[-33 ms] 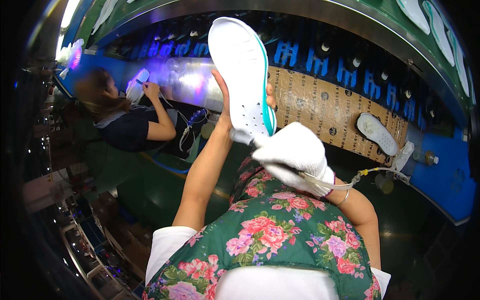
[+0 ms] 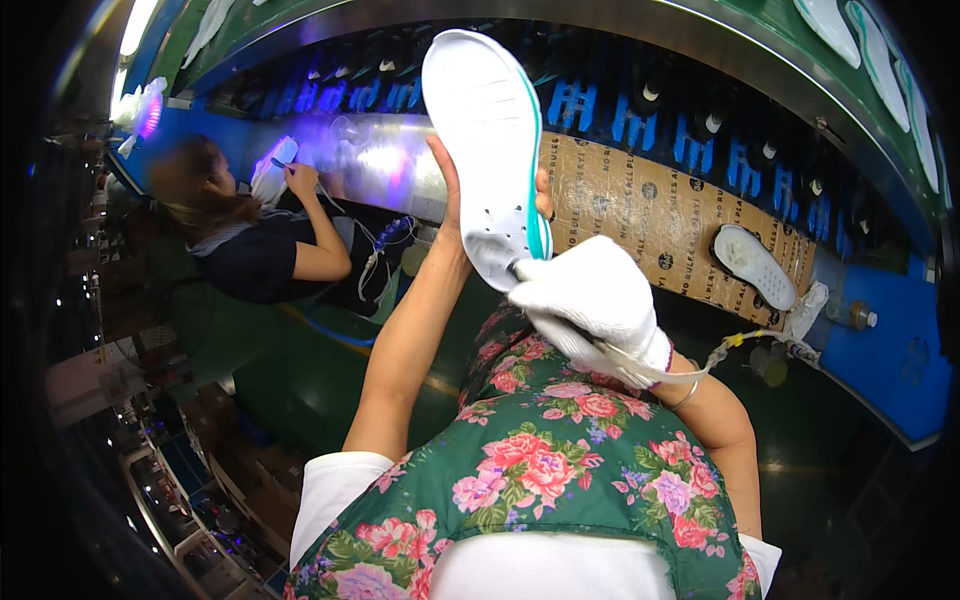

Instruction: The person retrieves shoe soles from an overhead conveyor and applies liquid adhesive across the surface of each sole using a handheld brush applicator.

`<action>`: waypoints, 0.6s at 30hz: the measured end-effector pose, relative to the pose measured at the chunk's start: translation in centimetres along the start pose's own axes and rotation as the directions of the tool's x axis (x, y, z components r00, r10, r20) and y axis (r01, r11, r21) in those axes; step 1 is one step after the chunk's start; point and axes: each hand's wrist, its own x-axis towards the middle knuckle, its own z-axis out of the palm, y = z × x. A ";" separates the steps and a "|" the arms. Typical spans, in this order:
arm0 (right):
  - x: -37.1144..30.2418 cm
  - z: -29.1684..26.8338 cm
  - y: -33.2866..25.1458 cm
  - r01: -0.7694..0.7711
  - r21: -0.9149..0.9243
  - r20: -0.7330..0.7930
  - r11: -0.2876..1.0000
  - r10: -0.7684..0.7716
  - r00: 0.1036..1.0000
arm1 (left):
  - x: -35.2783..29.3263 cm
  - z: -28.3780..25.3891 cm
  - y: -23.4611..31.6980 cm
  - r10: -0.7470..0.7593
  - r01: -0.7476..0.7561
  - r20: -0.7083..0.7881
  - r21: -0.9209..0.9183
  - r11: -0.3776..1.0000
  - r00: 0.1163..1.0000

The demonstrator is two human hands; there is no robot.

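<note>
My bare left hand (image 2: 450,210) holds a white shoe sole (image 2: 487,130) with a teal edge upright in front of me, gripping it at its lower end. My right hand (image 2: 592,300), in a white glove, is closed around a thin applicator (image 2: 622,358) whose tip meets the bottom end of the sole. A pale tube (image 2: 735,342) runs from the applicator off to the right. I wear a green apron (image 2: 560,470) with pink flowers over a white shirt.
A brown cardboard sheet (image 2: 640,205) lines the curved bench, with another white sole (image 2: 757,266) lying on it. Blue racks (image 2: 700,130) stand behind. At the left, a co-worker (image 2: 250,245) holds a white sole (image 2: 272,172) under violet light. A small bottle (image 2: 852,315) stands at the right.
</note>
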 end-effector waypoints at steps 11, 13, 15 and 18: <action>-1.0 -0.1 -0.7 0.003 0.087 0.078 0.996 -0.010 0.997 | 1.2 0.4 0.3 -0.182 0.184 -0.030 0.195 0.963 0.983; -0.7 -0.6 -0.8 0.075 -0.088 0.068 0.993 -0.070 0.995 | 1.5 0.5 0.3 -0.233 0.258 -0.125 0.255 0.932 0.964; -1.8 0.5 -0.3 0.064 -0.103 0.060 0.993 -0.058 0.996 | 2.2 1.2 -0.1 -0.200 0.259 -0.182 0.410 0.875 0.963; -2.4 1.0 -0.5 0.024 -0.078 0.076 0.997 -0.018 0.997 | 2.8 1.4 0.0 -0.237 0.301 -0.197 0.430 0.851 0.951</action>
